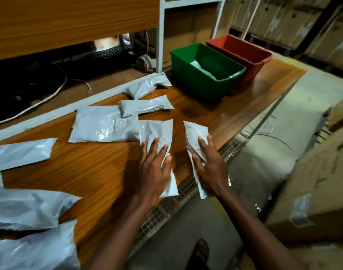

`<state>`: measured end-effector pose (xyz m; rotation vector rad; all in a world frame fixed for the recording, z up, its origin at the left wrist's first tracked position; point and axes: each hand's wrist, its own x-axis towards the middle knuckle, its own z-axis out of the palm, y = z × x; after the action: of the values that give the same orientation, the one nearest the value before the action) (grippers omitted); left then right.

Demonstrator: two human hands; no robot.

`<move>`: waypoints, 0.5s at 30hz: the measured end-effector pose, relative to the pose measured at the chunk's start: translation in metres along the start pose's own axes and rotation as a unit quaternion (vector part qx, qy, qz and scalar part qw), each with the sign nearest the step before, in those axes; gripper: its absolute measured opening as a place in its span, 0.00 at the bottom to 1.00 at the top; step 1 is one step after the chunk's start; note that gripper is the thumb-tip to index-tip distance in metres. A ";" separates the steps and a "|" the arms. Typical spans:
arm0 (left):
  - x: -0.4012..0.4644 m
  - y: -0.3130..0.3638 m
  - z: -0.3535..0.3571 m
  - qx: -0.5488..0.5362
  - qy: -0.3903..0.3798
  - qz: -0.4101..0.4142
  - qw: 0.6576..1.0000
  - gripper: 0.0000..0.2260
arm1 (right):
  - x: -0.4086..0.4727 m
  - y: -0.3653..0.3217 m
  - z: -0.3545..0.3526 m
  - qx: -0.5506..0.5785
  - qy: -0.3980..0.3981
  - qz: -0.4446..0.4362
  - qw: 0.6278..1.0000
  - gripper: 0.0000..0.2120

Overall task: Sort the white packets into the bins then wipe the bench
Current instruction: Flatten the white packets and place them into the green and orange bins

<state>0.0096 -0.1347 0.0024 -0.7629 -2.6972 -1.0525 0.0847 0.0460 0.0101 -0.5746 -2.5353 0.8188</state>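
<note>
Several white packets lie on the wooden bench [100,172]. My left hand [154,170] grips one white packet [157,131] near the bench's front edge, thumb around its right side. My right hand [209,168] holds a second, narrower white packet [194,133] just to the right, over the bench edge. A large flat packet [104,124] lies to the left, with two smaller packets [147,105] [145,86] beyond it. At the far right end stand a green bin [196,82] with a white packet inside [196,64] and a red bin [250,63] behind it.
More packets [22,207] are piled at the bench's near left. A white metal rail [69,110] and shelf post [160,36] border the bench's back, with cables behind. A wire grille [176,195] runs under the front edge; cardboard boxes [312,191] stand on the floor at right.
</note>
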 end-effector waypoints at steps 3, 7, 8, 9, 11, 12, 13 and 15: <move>0.028 0.041 0.029 0.004 -0.006 0.032 0.999 0.21 | 0.020 0.032 -0.034 0.011 0.039 0.019 0.999 0.27; 0.061 0.107 0.086 0.007 -0.024 0.053 0.998 0.21 | 0.046 0.091 -0.085 -0.001 0.090 0.035 0.995 0.28; 0.067 0.121 0.099 0.015 -0.026 0.061 0.998 0.21 | 0.050 0.106 -0.095 0.000 0.100 0.045 0.994 0.29; 0.073 0.138 0.114 0.021 -0.029 0.072 0.997 0.22 | 0.055 0.124 -0.107 0.002 0.111 0.060 0.992 0.29; 0.084 0.172 0.141 0.018 -0.043 0.086 0.995 0.23 | 0.061 0.161 -0.130 0.010 0.129 0.090 0.987 0.30; 0.089 0.189 0.155 0.013 -0.054 0.091 0.994 0.24 | 0.064 0.178 -0.142 0.012 0.137 0.102 0.985 0.31; 0.094 0.203 0.166 0.008 -0.063 0.095 0.993 0.24 | 0.067 0.192 -0.151 0.011 0.144 0.109 0.984 0.31; 0.106 0.232 0.192 -0.001 -0.085 0.106 0.991 0.25 | 0.076 0.221 -0.172 0.007 0.158 0.127 0.979 0.31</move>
<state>0.0453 0.1814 0.0303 -1.1602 -2.6739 -0.9798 0.1633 0.3254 0.0198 -0.9573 -2.1933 0.7595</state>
